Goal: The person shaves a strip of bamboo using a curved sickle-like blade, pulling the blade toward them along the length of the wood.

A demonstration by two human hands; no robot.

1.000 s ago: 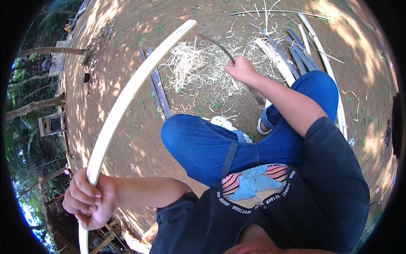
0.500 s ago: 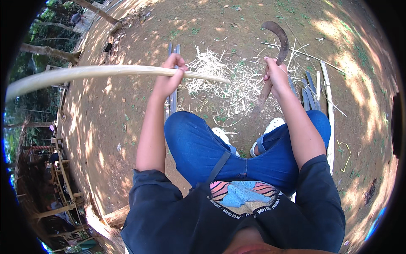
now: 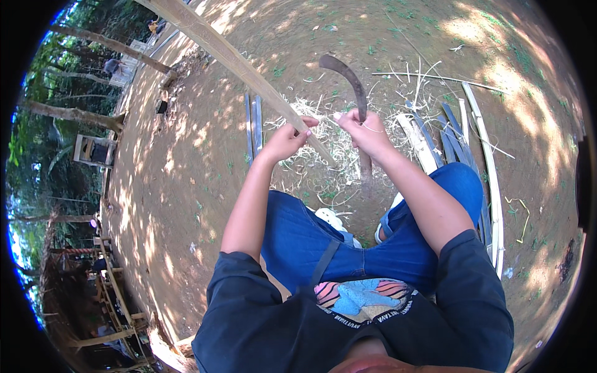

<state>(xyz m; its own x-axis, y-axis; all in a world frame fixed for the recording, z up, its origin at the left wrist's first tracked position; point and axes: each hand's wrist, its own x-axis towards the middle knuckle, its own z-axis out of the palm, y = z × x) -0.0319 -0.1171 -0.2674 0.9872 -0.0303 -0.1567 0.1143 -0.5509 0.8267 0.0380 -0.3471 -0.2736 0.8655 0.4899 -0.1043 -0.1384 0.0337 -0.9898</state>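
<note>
My left hand [image 3: 286, 143] pinches a long pale strip of wood or bamboo [image 3: 236, 65] near its lower end. The strip slants up to the far left and runs out of the picture at the top. My right hand [image 3: 370, 135] grips a sickle [image 3: 349, 78] with a dark, curved blade pointing away and bending to the left. Its handle end reaches down below my fist. The two hands are close together but apart, above a heap of thin pale shavings [image 3: 336, 140] on the ground.
Dark strips [image 3: 451, 140] and pale strips [image 3: 488, 171] lie on the ground to my right. Two narrow dark strips [image 3: 254, 124] lie to the left of the shavings. A thin stick [image 3: 441, 77] lies farther off. Tree trunks [image 3: 81, 113] and a wooden structure [image 3: 115, 292] stand at the left.
The strip has swung from nearly level to a steep slant up and away. My left hand has moved right and down, and my right hand with the sickle has come left, nearer to it.
</note>
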